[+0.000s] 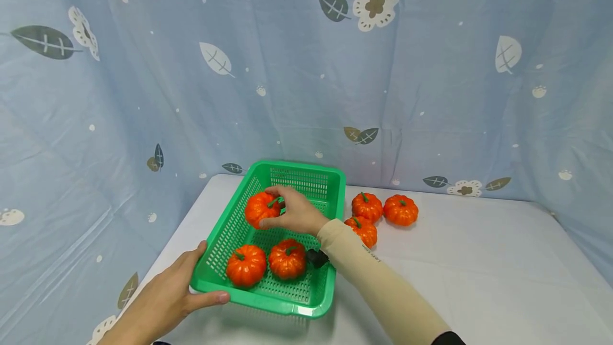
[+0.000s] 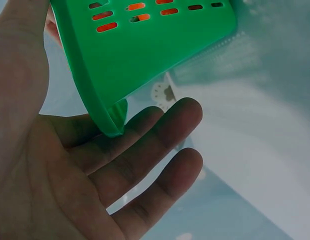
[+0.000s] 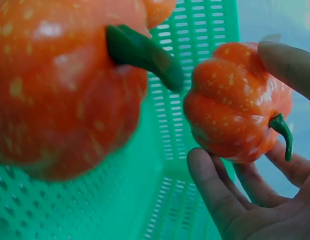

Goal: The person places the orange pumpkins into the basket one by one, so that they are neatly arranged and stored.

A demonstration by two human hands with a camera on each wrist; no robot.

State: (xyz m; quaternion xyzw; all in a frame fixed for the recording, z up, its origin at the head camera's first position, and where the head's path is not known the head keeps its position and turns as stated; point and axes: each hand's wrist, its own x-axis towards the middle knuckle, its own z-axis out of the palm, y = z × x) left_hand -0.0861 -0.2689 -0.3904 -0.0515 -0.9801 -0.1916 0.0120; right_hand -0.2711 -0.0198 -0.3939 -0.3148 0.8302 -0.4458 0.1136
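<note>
A green plastic basket (image 1: pixel 340 196) with slotted walls stands on the table. My left hand (image 1: pixel 173 286) grips its near left corner, thumb along the front and fingers by the left side. In the left wrist view, those fingers (image 2: pixel 145 155) reach beneath the rim. My right hand (image 1: pixel 297 212) holds a small orange pumpkin (image 1: pixel 258 209) with a green stem inside the basket's outline, towards the far left. The right wrist view shows thumb and fingertips around that pumpkin (image 3: pixel 235 105). Two more pumpkins, one left (image 1: pixel 246 266) and one right (image 1: pixel 288 260), lie in the basket's near half.
Three pumpkins sit together on the white table (image 1: pixel 479 265) right of the basket: one at the back (image 1: pixel 366 206), one further right (image 1: pixel 401 210), and one partly behind the right sleeve (image 1: pixel 365 233). A blue patterned curtain (image 1: pixel 431 95) hangs behind and at the sides.
</note>
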